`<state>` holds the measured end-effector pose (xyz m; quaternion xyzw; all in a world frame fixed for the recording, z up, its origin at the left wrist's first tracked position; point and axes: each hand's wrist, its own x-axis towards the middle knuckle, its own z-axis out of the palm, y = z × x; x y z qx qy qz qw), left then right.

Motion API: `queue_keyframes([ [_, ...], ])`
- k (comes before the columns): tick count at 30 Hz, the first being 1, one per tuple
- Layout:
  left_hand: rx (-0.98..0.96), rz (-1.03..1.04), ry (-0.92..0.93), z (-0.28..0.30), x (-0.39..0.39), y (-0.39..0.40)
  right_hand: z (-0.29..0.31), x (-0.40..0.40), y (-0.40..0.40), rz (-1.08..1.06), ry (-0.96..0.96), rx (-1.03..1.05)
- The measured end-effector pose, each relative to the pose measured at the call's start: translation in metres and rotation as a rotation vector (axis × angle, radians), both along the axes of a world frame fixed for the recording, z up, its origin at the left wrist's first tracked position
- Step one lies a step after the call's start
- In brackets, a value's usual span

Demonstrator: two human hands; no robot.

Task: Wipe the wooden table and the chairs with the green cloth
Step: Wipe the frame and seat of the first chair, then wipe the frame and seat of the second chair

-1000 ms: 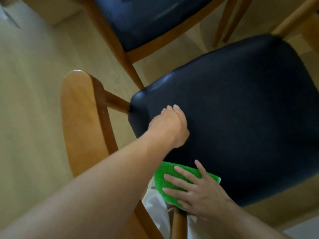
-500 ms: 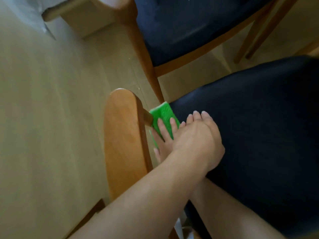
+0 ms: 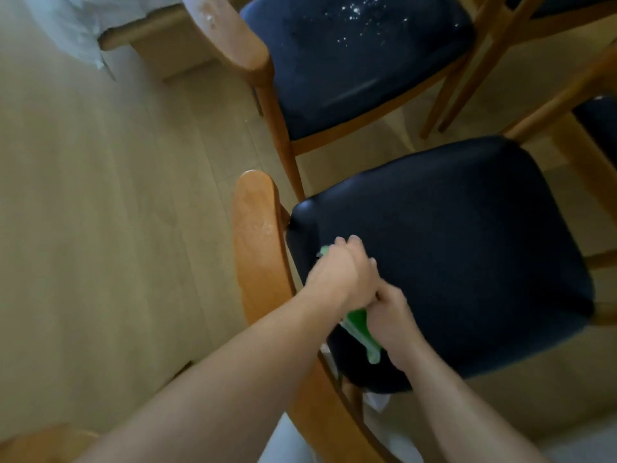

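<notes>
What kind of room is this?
Probably a home dining area: wooden chairs with dark padded seats stand close together on a pale wood floor, beside what looks like a table leg.

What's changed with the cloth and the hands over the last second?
The right hand slid the green cloth up the seat's back edge to the corner by the backrest, then drew it back toward the person; the cloth is now bunched between both hands. The left hand stayed at the near chair's back left corner. The far chair keeps its white specks.

Pale wood-plank floor (image 3: pixel 100 228); white fabric (image 3: pixel 76 31) draped at top left, beside light wooden beam (image 3: pixel 140 35).
</notes>
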<state>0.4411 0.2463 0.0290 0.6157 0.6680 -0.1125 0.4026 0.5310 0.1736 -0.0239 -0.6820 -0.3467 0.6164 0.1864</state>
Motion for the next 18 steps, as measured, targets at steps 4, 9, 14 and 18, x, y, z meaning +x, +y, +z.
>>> queue_keyframes([
  [4, 0.003, 0.321, -0.154, 0.039, 0.003, -0.014, 0.06, 0.023, -0.003, -0.387, 0.412, 0.049],
  [9, -0.156, 0.422, -0.484, 0.096, 0.017, -0.036, 0.116, 0.042, -0.025, -0.559, 0.642, 0.018],
  [14, -0.226, 0.197, -0.553, 0.166, 0.05, -0.057, 0.177, 0.071, -0.067, -0.619, 0.648, 0.1],
  [18, -0.353, 0.172, -0.621, 0.202, 0.071, -0.07, 0.213, 0.08, -0.086, -0.737, 0.685, 0.103],
])
